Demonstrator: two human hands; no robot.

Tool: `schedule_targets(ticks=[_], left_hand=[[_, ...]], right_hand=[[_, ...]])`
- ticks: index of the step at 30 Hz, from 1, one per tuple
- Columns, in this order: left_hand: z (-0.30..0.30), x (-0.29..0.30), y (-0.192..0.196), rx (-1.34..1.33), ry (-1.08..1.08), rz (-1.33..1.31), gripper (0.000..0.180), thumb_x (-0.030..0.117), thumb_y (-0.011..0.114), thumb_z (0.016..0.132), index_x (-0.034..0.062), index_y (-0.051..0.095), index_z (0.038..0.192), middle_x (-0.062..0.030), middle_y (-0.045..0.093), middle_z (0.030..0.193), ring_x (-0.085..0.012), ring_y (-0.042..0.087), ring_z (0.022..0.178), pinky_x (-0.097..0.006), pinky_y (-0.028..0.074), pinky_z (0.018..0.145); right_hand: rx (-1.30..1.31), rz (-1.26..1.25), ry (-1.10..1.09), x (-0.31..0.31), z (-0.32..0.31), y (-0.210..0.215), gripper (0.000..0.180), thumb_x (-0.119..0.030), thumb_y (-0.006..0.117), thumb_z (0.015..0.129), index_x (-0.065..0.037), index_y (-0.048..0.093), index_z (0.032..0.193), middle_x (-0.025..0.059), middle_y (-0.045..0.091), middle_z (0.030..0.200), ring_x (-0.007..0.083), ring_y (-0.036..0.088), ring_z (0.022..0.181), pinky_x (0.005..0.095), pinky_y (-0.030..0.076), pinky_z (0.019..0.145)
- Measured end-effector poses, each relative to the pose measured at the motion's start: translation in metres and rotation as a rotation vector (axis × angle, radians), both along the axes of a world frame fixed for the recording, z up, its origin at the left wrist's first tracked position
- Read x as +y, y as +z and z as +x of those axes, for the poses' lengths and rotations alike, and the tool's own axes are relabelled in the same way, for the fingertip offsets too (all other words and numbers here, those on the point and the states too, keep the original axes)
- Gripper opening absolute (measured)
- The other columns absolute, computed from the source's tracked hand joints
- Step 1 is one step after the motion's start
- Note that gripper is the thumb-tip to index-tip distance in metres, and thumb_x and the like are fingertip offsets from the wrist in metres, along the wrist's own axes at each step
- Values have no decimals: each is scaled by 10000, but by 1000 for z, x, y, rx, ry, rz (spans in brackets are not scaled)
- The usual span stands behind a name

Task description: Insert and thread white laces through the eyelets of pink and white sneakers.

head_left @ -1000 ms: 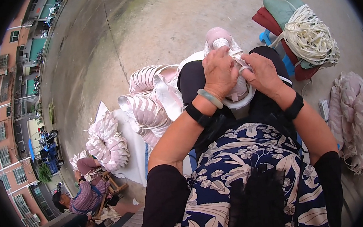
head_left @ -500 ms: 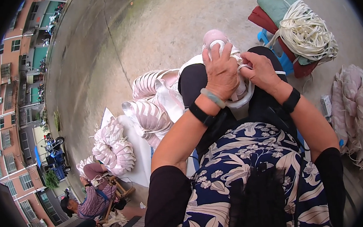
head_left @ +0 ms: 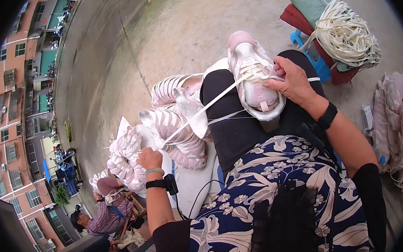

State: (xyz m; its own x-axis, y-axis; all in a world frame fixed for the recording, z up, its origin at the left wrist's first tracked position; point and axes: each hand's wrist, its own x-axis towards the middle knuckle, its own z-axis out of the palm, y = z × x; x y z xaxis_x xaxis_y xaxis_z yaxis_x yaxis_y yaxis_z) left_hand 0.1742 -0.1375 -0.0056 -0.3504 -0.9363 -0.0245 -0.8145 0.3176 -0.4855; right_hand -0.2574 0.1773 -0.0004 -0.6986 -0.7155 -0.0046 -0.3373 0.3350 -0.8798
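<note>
A pink and white shoe upper lies across my thighs, its toe pointing away from me. A cream shoelace runs from its eyelets, pulled taut down to the left. The far part of that lace is in my left hand, whose fingers are closed in a fist beside stacked uppers. My right hand grips the right side of the upper near the eyelets, thumb on the tongue side and fingers curled. What lies under those curled fingers is hidden.
Bundles of pink and white uppers stand to my left. At the far right, a hank of cream laces rests on red and green cushions over a blue stool. More uppers lie right. Another person sits at lower left.
My left hand has left the upper and swung down to the left, drawing the lace out taut. The right hand stays at the upper's side, and more of the upper shows.
</note>
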Motion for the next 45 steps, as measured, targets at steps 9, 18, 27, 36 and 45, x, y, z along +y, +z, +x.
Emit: schedule_targets(ticks=[9,18,27,36,45], left_hand=[[-207,94,37,880,-833,270,158,106,639,744,72,628,897,-99,620,1033,-280,563,944,-379,392,855],[-289,137,42,954,-1012,445,173,132,644,745,52,638,898,-84,627,967,-270,566,896,-372,392,798],[-298,143,35,944,-1008,603,165,155,640,766,37,633,882,-120,626,795,-303,604,744,-383,443,653],[-300,147,40,878,-926,644,147,153,639,776,38,636,868,-135,614,769,-303,606,697,-381,463,610],[-299,146,39,937,-969,607,90,141,625,788,52,617,797,-113,559,690,-298,581,651,-376,454,585]], right_hand=[[211,-195,113,-8,-3,0,329,-126,676,733,-19,587,1031,115,570,947,246,570,884,322,460,789],[-473,-320,70,8,-24,-15,125,-34,576,833,-10,607,951,-20,572,874,37,507,760,189,429,696],[-426,-466,-112,-30,-15,9,188,-61,580,856,15,635,1019,20,635,809,63,564,717,195,455,667],[-584,-175,123,-15,-32,19,185,-176,660,801,-24,619,704,-25,555,629,54,465,575,205,364,515],[-154,138,32,-29,-26,2,320,-302,711,715,-34,579,601,43,522,529,145,503,524,300,404,515]])
